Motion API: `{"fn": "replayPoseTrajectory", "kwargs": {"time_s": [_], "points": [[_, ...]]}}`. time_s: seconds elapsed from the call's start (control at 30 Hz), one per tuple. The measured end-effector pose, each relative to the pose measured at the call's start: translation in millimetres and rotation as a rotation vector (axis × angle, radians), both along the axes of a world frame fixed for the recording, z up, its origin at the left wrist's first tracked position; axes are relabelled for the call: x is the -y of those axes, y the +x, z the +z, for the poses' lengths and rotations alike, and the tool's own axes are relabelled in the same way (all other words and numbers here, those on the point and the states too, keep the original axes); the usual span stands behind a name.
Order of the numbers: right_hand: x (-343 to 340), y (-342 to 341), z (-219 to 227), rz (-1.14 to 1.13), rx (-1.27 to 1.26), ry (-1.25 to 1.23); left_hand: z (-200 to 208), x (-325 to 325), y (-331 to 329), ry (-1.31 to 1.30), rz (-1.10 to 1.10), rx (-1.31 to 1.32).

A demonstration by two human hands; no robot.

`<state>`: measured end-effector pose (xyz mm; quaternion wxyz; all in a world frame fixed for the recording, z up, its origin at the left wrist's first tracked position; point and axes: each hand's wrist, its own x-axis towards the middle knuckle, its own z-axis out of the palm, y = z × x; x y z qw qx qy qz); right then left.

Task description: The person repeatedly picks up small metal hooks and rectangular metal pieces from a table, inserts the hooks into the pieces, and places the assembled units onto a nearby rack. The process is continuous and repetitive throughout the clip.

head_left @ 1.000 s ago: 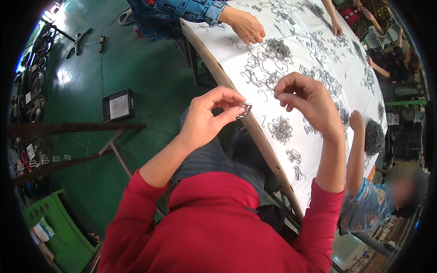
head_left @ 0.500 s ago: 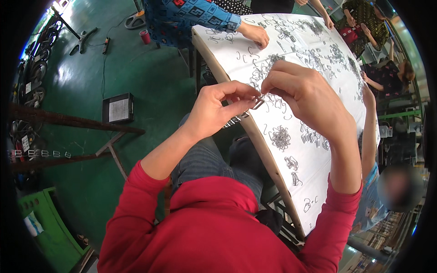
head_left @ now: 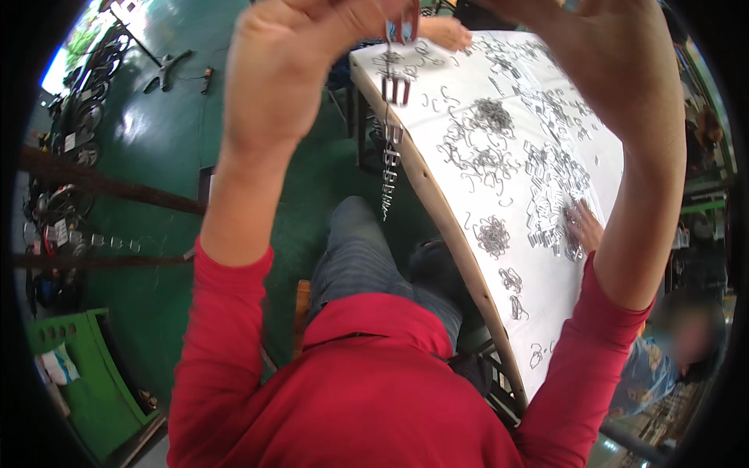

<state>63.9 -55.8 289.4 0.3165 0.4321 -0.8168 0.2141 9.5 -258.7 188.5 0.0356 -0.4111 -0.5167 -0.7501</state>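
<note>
Both my hands are raised to the top of the view. My left hand [head_left: 281,78] is at the upper left, its fingers closed near the top edge. Below those fingers hangs a string of rectangular metal buckles [head_left: 395,92], linked one under another, dangling past the table's edge. My right hand [head_left: 605,58] is at the upper right, bent inward; its fingers run out of the picture, so any grip there is hidden. On the white-topped table [head_left: 437,156] lie loose wire hooks [head_left: 493,236] in small heaps and a pile of metal buckles [head_left: 546,187].
A co-worker's hand [head_left: 583,226] reaches into the buckle pile from the right. Another co-worker's hand [head_left: 446,33] rests at the table's far end. Dark metal bars [head_left: 101,181] stick in from the left, above a green floor. A green metal bench [head_left: 86,374] stands at lower left.
Both hands have risen from above the table's near edge to the top of the view and moved apart. The string of buckles now hangs at full length.
</note>
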Motion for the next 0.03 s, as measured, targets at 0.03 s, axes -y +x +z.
{"fn": "replayPoseTrajectory", "kwargs": {"time_s": [0.03], "points": [[5.3,-2.1,1.3,0.03,-0.011,-0.013,10.6,11.2,-7.1,-0.053,0.081,0.066]]}}
